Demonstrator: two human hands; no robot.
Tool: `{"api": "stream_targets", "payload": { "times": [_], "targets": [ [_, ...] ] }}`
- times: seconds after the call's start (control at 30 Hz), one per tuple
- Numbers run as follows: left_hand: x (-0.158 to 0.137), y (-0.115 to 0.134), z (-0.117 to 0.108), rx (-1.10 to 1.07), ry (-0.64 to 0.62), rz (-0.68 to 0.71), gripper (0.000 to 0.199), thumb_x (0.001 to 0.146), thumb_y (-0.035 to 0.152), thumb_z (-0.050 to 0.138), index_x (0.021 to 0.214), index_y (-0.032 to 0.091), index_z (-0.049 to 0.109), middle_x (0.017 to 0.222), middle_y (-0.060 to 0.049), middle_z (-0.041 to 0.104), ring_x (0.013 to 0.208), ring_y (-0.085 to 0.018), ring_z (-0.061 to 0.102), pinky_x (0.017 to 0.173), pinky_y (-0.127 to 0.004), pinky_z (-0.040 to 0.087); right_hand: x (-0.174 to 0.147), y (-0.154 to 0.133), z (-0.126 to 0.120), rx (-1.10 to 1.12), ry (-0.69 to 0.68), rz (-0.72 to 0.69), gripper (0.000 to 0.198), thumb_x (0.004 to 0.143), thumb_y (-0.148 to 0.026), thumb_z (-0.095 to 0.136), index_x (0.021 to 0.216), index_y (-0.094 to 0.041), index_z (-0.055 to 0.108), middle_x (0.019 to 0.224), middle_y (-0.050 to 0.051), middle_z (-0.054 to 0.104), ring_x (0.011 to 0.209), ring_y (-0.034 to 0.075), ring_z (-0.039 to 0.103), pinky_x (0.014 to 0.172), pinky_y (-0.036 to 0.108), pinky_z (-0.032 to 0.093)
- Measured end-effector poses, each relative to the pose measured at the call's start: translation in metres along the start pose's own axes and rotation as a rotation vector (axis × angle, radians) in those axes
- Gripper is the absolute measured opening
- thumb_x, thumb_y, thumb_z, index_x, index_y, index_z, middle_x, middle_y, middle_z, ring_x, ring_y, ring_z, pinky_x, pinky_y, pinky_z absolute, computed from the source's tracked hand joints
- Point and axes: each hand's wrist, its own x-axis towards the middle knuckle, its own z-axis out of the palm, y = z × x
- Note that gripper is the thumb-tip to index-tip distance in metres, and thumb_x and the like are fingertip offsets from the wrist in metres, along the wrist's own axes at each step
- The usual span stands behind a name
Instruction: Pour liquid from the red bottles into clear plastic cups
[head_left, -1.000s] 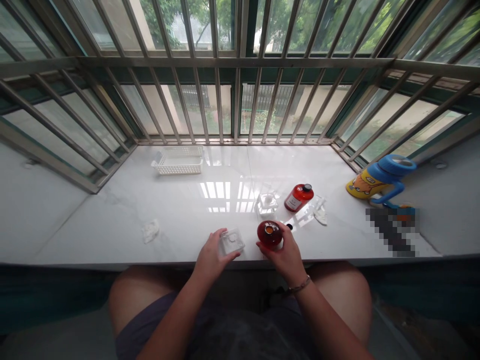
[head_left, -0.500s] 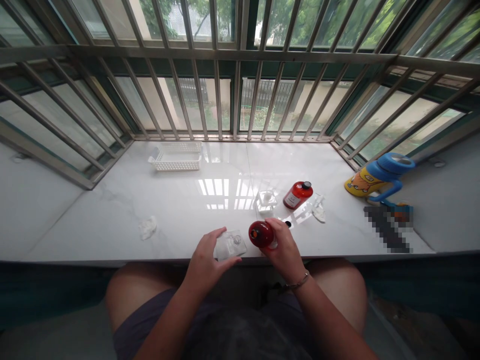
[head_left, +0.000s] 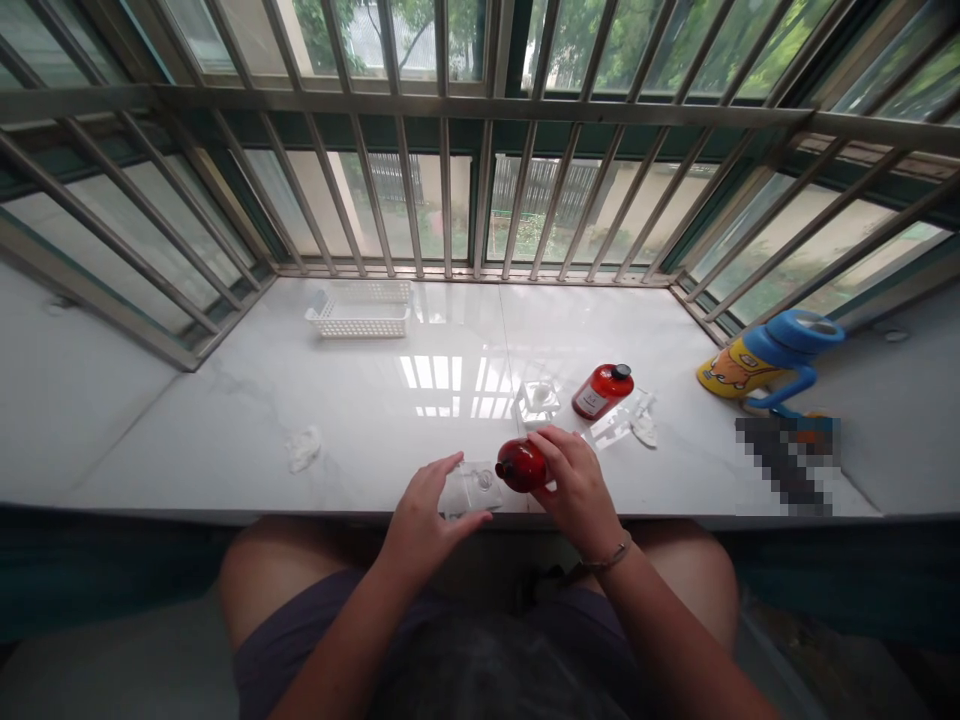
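Note:
A clear square glass bottle (head_left: pixel 477 482) stands near the counter's front edge, its round neck uncovered. My left hand (head_left: pixel 427 510) grips it from the left, thumb and fingers curved round its sides. In my right hand (head_left: pixel 574 485) is a red bottle (head_left: pixel 521 466), uncapped and tilted so its dark mouth points left toward the glass bottle's neck. The mouth is a little apart from the neck, and I cannot tell if liquid is flowing. Just beyond stand another clear glass bottle (head_left: pixel 538 402) with a whitish top and a second red bottle (head_left: pixel 603 391) with a black cap and white label.
Crumpled white tissues (head_left: pixel 303 449) lie at left, with more tissue (head_left: pixel 643 428) right of the capped red bottle. A white plastic basket (head_left: pixel 360 312) stands at the back left. At right is a blue and yellow flask (head_left: pixel 769 355) beside a blurred-out dark object (head_left: pixel 784 465). Metal window bars (head_left: pixel 480 105) enclose the counter.
My right hand has tipped the red bottle further left, turning its mouth toward the glass bottle. My left hand keeps its grip. The whole view has shifted slightly.

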Motion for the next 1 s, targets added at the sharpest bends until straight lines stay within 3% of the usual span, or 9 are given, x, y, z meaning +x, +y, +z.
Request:
{"api": "stream_targets", "payload": {
  "times": [1.0],
  "targets": [
    [-0.002,-0.002,0.007,-0.057,-0.009,-0.049,0.076,0.080,0.045,0.092,0.147,0.031,0.059,0.147,-0.010,0.069,0.137,-0.033,0.066,0.116,-0.052,0.055,0.018,-0.008,-0.022,-0.105,-0.064,-0.109,0.072,0.094,-0.009,0.063,0.159,-0.037,0.049,0.147,0.011,0.064,0.144,0.036,0.057,0.125,0.069,0.035]
  ]
}}
